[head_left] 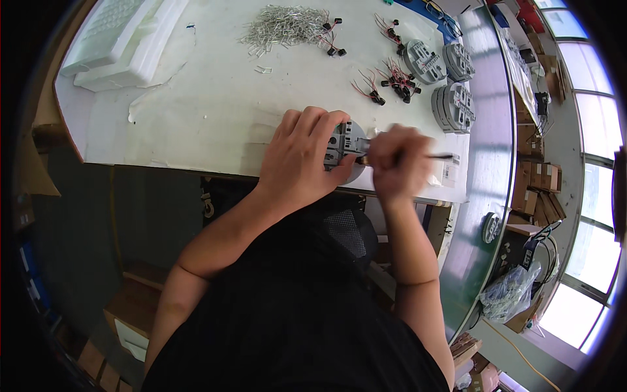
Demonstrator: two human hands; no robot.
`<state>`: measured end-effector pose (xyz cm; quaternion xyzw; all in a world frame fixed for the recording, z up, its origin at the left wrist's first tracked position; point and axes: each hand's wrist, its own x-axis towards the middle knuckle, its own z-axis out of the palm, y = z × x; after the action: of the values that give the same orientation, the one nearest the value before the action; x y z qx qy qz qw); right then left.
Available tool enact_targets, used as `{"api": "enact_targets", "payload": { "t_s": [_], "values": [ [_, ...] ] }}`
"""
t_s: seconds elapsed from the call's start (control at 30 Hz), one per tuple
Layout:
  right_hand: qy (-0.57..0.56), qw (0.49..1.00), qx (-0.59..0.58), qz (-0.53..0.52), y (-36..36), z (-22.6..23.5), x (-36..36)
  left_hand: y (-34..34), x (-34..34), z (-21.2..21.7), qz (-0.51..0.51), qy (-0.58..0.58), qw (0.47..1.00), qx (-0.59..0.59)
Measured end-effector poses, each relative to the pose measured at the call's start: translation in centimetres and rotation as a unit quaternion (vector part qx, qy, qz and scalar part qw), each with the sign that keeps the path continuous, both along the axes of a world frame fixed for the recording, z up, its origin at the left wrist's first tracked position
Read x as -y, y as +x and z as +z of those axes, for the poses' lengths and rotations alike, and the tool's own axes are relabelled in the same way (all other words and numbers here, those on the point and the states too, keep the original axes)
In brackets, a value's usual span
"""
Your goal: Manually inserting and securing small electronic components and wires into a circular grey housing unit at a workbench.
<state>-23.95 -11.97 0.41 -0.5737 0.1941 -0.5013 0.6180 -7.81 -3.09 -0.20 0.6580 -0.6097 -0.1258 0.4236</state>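
Near the table's front edge lies a grey round plastic housing (353, 140) with slots and raised parts. My left hand (297, 153) is closed over its left side, fingers on the far rim and thumb on the near part. From the right, my right hand (400, 160), blurred by motion, is closed round a thin dark tool (441, 156). One end of that tool sticks out to the right; the other points at the housing. Whether its tip touches the housing, I cannot tell, nor can I make out its exact kind.
A heap of small U-shaped metal pieces (287, 27) lies at the back. Black components with red wires (400, 83) sit right of it. Several similar grey housings (452, 108) are stacked at the right. White foam trays (121, 46) stand at the left; a small clear bag (449, 171) lies right.
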Motion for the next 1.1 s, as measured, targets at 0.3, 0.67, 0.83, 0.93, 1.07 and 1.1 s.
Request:
{"api": "enact_targets", "payload": {
  "t_s": [0.3,0.67,0.83,0.93,1.07,1.1],
  "values": [
    [0.089,0.994,0.053,0.048,1.0,2.7,1.1,0.4,-0.7,0.6,-0.046,0.008,0.998,0.030],
    [-0.329,0.725,-0.576,0.182,16.5,6.5,9.1,2.4,1.5,-0.1,-0.062,0.009,0.996,0.061],
    [-0.298,0.729,-0.587,0.188,18.3,3.2,8.5,2.4,0.3,-1.5,-0.054,0.003,0.994,0.093],
    [-0.319,0.726,-0.592,0.145,16.9,2.1,7.8,2.0,0.7,-1.8,-0.066,-0.037,0.992,0.101],
    [-0.319,0.745,-0.578,0.101,15.5,3.6,6.8,1.6,-0.1,-1.1,-0.053,-0.059,0.992,0.098],
    [-0.352,0.748,-0.557,0.081,15.1,3.8,6.9,1.9,-0.1,-1.1,-0.053,-0.058,0.992,0.100]
  ]
}}
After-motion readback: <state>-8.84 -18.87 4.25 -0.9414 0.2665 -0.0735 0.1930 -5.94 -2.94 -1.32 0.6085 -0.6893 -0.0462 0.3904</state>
